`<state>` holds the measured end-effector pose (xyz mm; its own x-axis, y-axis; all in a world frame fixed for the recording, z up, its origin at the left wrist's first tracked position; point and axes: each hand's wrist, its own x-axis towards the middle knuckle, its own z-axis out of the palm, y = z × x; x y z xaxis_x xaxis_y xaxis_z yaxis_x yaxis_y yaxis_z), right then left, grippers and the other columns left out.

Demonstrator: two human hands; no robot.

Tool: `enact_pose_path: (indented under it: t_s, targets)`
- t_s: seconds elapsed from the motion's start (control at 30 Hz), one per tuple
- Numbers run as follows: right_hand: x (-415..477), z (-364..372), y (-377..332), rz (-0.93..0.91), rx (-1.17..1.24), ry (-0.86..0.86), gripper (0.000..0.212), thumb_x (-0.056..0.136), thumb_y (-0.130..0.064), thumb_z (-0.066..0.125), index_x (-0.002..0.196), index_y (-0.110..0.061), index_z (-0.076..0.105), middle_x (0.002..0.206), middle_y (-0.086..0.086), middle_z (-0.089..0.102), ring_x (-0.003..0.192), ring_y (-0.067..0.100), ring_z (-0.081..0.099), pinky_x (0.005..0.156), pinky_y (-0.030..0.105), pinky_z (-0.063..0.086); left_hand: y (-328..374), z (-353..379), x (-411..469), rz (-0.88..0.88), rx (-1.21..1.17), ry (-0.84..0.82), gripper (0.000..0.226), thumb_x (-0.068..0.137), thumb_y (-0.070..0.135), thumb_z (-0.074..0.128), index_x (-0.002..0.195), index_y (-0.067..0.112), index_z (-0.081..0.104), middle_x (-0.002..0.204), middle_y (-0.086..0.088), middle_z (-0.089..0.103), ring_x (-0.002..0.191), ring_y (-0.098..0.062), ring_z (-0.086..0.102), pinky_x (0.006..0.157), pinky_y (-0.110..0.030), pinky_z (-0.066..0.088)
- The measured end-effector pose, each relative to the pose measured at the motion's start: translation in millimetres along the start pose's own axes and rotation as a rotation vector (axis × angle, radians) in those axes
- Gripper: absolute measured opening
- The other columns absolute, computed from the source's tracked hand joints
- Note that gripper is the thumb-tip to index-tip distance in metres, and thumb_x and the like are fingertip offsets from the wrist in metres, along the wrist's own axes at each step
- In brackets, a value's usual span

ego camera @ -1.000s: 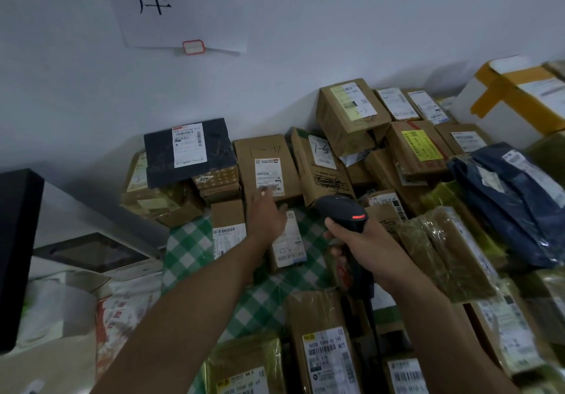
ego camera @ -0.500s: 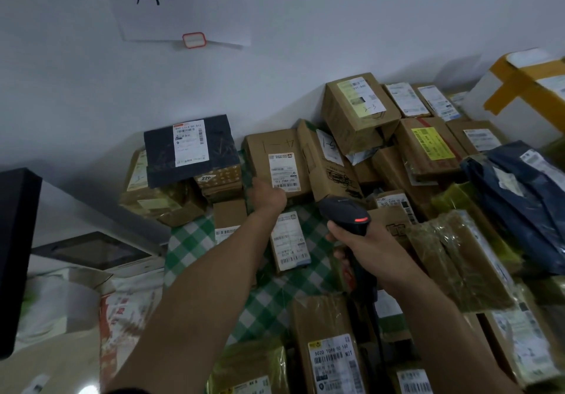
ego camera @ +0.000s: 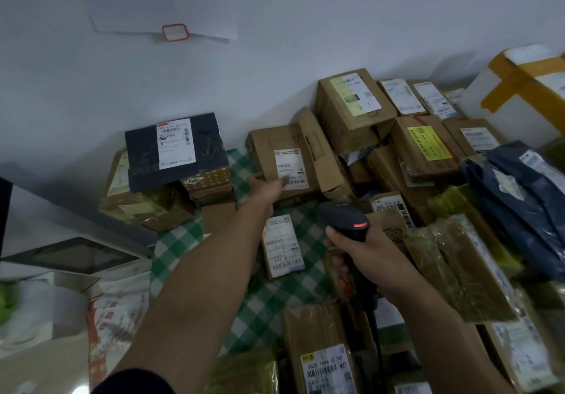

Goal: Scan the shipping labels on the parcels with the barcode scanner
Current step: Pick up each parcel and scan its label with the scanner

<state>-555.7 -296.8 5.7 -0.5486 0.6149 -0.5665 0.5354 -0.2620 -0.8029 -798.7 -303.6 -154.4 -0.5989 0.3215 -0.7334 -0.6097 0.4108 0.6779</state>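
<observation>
On checked cloth [ego camera: 275, 296], left grip [ego camera: 266, 184] holds carton [ego camera: 275, 140], fingertips hidden; right grip [ego camera: 363, 247] clasps scanner [ego camera: 342, 218].

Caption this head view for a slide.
Left hand holds a labelled cardboard box; right hand aims the barcode scanner.
</observation>
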Motion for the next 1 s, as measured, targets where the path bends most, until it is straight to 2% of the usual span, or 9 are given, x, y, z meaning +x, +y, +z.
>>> enact_pose_path:
  t_s: [0.07, 0.13, 0.3, 0.5, 0.6, 0.67, 0.77, 0.83, 1.0]
  targets:
    - [1, -1, 0, 0.002, -0.009, -0.006, 0.012, 0.099, -0.030, 0.070, 0.107, -0.021, 0.072, 0.085, -0.002, 0.077, 0.065, 0.010, 0.064, 0.069, 0.033, 0.054, -6, 6, 6, -0.050, -0.004, -0.040, 0.067, 0.080, 0.022, 0.087, 0.127, 0.019, 0.040, 0.114, -0.003, 0.063, 0.102, -0.020, 0.063, 0.098, -0.044, 0.056]
    - [1, -4, 0, -0.001, -0.027, -0.013, 0.015, 0.100, -0.031, 0.069, 0.107, -0.018, 0.071, 0.074, -0.007, 0.073, 0.061, 0.008, 0.063, 0.065, 0.029, 0.052, -16, 13, 21, -0.057, 0.038, -0.072, 0.077, 0.070, 0.026, 0.092, 0.134, 0.020, 0.049, 0.123, -0.004, 0.069, 0.106, -0.022, 0.068, 0.098, -0.047, 0.056]
    - [2, -9, 3, -0.002, -0.028, -0.014, 0.018, 0.100, -0.031, 0.068, 0.101, -0.014, 0.070, 0.063, -0.010, 0.067, 0.056, 0.009, 0.060, 0.059, 0.023, 0.051, -15, 15, 9, 0.109, 0.032, -0.074, 0.090, 0.081, 0.018, 0.087, 0.153, 0.032, 0.034, 0.132, 0.001, 0.066, 0.119, -0.023, 0.063, 0.108, -0.049, 0.050]
    - [3, -8, 2, 0.020, -0.019, -0.010, 0.024, 0.100, -0.032, 0.068, 0.100, -0.008, 0.071, 0.065, -0.004, 0.068, 0.057, 0.012, 0.059, 0.060, 0.026, 0.051, -7, 11, -13, 0.206, -0.020, -0.106, 0.082, 0.096, 0.019, 0.071, 0.160, 0.041, 0.024, 0.149, 0.000, 0.056, 0.130, -0.023, 0.057, 0.110, -0.053, 0.048]
    - [3, -4, 1, 0.032, 0.006, 0.002, 0.023, 0.099, -0.033, 0.071, 0.100, -0.009, 0.072, 0.083, 0.020, 0.072, 0.064, 0.021, 0.059, 0.065, 0.036, 0.051, 0, 7, -25, 0.288, -0.013, 0.003, 0.083, 0.096, 0.018, 0.069, 0.160, 0.046, 0.024, 0.150, -0.002, 0.050, 0.130, -0.026, 0.056, 0.104, -0.050, 0.053]
    - [3, -3, 0, 0.034, 0.006, 0.000, 0.022, 0.099, -0.033, 0.071, 0.102, -0.011, 0.072, 0.096, 0.025, 0.073, 0.067, 0.024, 0.059, 0.066, 0.038, 0.051, 4, 5, -40, 0.331, 0.095, 0.107, 0.086, 0.097, 0.025, 0.068, 0.158, 0.054, 0.016, 0.148, -0.005, 0.036, 0.125, -0.028, 0.050, 0.101, -0.048, 0.054]
    - [0, -1, 0, 0.023, -0.009, -0.005, 0.021, 0.098, -0.034, 0.071, 0.104, -0.014, 0.072, 0.099, 0.018, 0.076, 0.067, 0.021, 0.060, 0.068, 0.038, 0.052, 1, 0, -65, 0.491, 0.362, 0.270, 0.086, 0.097, 0.030, 0.067, 0.160, 0.051, 0.012, 0.154, -0.014, 0.023, 0.134, -0.036, 0.039, 0.111, -0.057, 0.042]
    - [-4, 1, -1, 0.014, -0.007, -0.004, 0.019, 0.098, -0.034, 0.071, 0.104, -0.016, 0.072, 0.094, 0.010, 0.078, 0.067, 0.018, 0.062, 0.069, 0.038, 0.053, -2, -6, -79, 0.620, 0.496, 0.378, 0.084, 0.098, 0.031, 0.066, 0.163, 0.042, 0.014, 0.154, -0.021, 0.021, 0.136, -0.039, 0.034, 0.117, -0.054, 0.034]
    - [-21, 8, -9, -0.053, 0.012, -0.003, 0.014, 0.098, -0.032, 0.072, 0.106, -0.021, 0.072, 0.081, -0.004, 0.074, 0.067, 0.014, 0.066, 0.071, 0.035, 0.054, 4, -20, -121, 0.845, 0.527, 0.438, 0.082, 0.099, 0.030, 0.065, 0.162, 0.042, 0.014, 0.156, -0.019, 0.015, 0.139, -0.037, 0.029, 0.117, -0.047, 0.028]
